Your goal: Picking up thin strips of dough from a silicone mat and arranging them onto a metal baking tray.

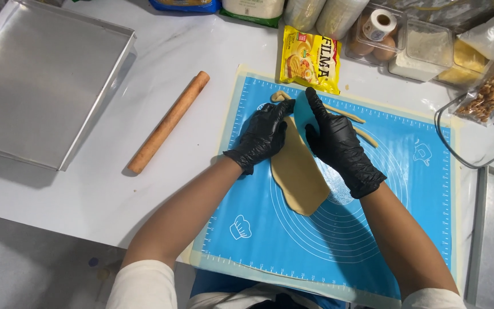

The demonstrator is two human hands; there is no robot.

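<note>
Broadly, a white desk (115, 194) carries everything. Metal tray (41, 80): well left of both hands. Blue baking mat (373, 217): under the hands. Wooden rolling pin (168, 122): left of the left hand, lying apart on the desk. Yellow packet (310, 60): just beyond the fingertips.

Dough sheet (298, 171): flat on the mat between and below the hands, long axis running from the fingers back toward the person, leaning slightly right at the near end.

Left hand (263, 136): black glove, fingers spread flat, pressing the dough's far left edge. Right hand (338, 143): grip closed on a teal scraper (304, 114) set at the dough's far end.

Risk, as a judgement: a slanted scraper could cut a crooked edge; thin dough may tear or stick if dragged.
</note>
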